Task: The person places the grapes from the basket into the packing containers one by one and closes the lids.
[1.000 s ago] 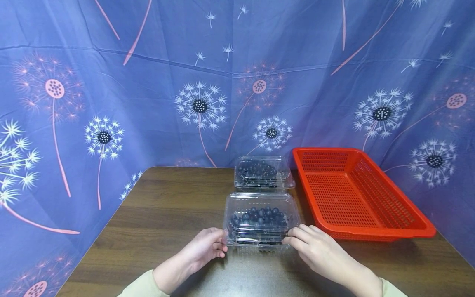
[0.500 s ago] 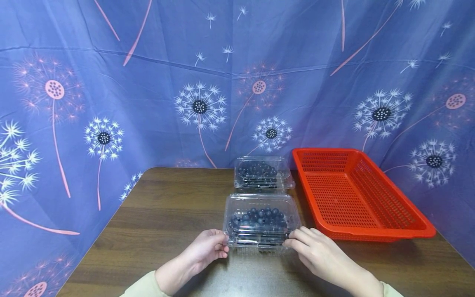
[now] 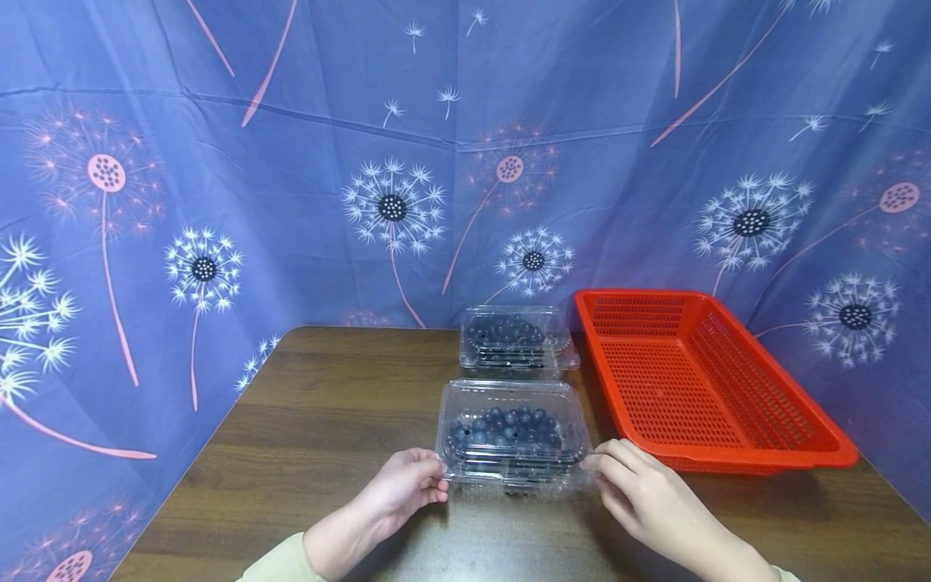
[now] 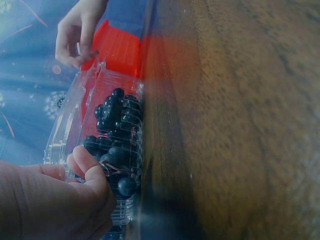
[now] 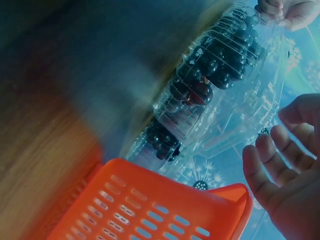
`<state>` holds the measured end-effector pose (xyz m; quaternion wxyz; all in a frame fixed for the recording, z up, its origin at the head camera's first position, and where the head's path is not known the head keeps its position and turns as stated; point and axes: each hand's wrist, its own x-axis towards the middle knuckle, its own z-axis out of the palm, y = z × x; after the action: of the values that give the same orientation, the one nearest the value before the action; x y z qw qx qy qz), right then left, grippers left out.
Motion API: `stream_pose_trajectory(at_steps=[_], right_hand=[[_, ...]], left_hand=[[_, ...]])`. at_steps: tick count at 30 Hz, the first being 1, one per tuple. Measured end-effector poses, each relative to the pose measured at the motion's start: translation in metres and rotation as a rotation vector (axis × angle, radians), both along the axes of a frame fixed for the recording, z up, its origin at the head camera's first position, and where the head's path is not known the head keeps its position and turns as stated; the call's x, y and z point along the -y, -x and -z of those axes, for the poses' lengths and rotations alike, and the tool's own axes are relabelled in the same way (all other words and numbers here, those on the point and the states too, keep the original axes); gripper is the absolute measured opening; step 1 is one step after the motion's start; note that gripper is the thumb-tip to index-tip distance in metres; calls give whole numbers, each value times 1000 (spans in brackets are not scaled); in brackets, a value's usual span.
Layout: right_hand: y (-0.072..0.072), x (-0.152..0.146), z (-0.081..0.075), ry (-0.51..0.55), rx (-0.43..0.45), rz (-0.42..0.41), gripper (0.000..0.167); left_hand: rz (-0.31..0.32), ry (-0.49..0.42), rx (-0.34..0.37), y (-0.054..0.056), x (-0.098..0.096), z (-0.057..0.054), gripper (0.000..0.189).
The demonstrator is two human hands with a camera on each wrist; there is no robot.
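A clear plastic clamshell box [image 3: 514,396] with blueberries [image 3: 509,428] stands near the middle of the table. My left hand [image 3: 407,485] pinches its front left corner, and in the left wrist view my left hand [image 4: 75,195] has thumb and index at the rim. At the front right corner, my right hand [image 3: 647,493] has curled fingers, thumb and index close together at the lid's edge. The right wrist view shows my right hand [image 5: 290,170] beside the raised lid [image 5: 260,107]. A gap shows between lid and base there. The exact contact of the right fingertips is hard to see.
Behind it stands a second clear box [image 3: 512,339] of blueberries. A red perforated plastic basket [image 3: 727,457] occupies the right side of the wooden table [image 3: 327,404]. A blue dandelion-print cloth [image 3: 291,162] hangs behind the table.
My right hand has shifted right, from the front edge to the box's right corner. The box's front edge looks slightly changed, its lid lifted a little. My left hand stays at its corner.
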<state>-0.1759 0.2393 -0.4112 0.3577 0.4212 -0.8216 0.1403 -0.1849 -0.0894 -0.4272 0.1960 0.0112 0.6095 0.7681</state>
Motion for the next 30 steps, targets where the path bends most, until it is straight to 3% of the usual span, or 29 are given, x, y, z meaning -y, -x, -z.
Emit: stream_pose_trajectory(at_steps=[3, 8, 15, 23, 27, 30], right_hand=[[-5, -4, 0, 38, 56, 58, 30], [-10, -8, 4, 82, 125, 121, 11], [-17, -8, 15, 166, 231, 212, 31], [-15, -8, 18, 218, 334, 262, 24], [-13, -8, 17, 260, 498, 273, 14], [-12, -9, 14, 305, 713, 245, 6]], left_hand=[[5, -1, -2, 0, 0, 0, 13], [9, -4, -11, 1, 1, 0, 13], [9, 13, -9, 1, 1, 0, 16], [9, 20, -13, 1, 1, 1, 16], [13, 18, -13, 1, 1, 1, 17], [16, 18, -15, 1, 2, 1, 18]])
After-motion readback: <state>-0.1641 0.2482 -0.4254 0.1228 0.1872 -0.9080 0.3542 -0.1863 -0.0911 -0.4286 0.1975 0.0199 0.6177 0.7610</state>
